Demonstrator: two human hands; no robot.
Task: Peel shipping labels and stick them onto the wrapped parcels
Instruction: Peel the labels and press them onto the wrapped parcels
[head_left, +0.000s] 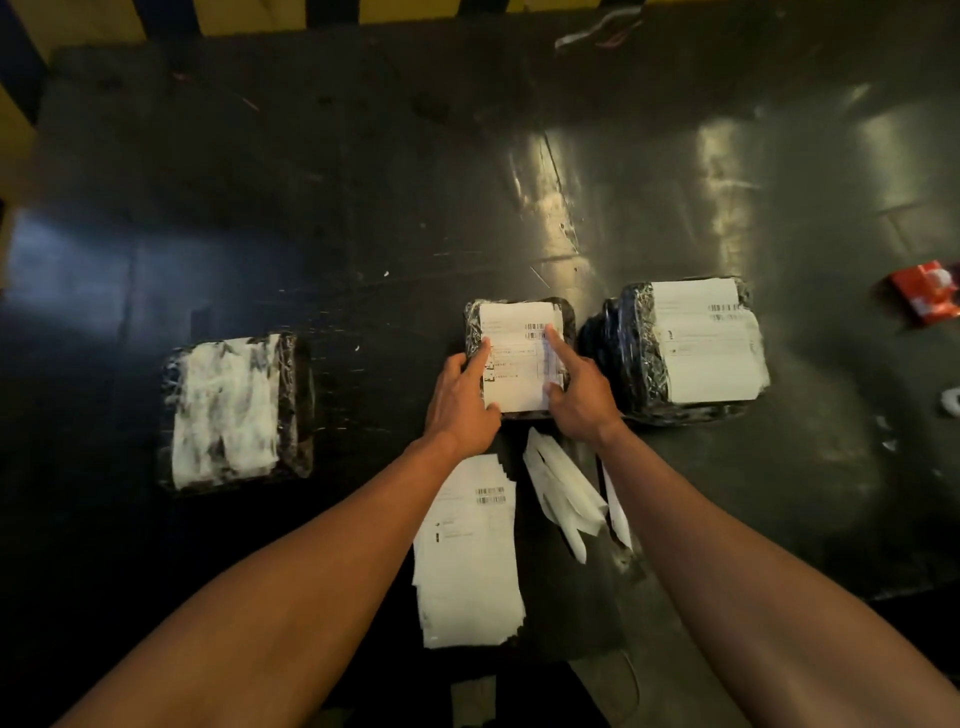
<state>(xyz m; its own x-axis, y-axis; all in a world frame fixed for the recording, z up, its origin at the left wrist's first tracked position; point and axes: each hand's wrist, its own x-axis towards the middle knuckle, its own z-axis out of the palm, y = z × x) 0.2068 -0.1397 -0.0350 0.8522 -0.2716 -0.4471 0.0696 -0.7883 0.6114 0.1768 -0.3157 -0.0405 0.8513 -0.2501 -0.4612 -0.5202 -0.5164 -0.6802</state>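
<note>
Dark, scuffed table (363, 208) bearing 3 wrapped parcels: left (236, 413), middle (519, 353), right (685, 348). Near edge: label stack (467, 561), peeled backing strips (563, 493). Far right: red packet (927, 291).

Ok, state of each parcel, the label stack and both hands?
Middle parcel: labelled, hands on it.
Right parcel: labelled.
Left parcel: white patch on top, no print visible.
Label stack: unpeeled, on table.
Left hand: pressing the label.
Right hand: pressing the label.

White label (519, 358) flat atop black-wrapped middle parcel (519, 312), seemingly stuck
</note>
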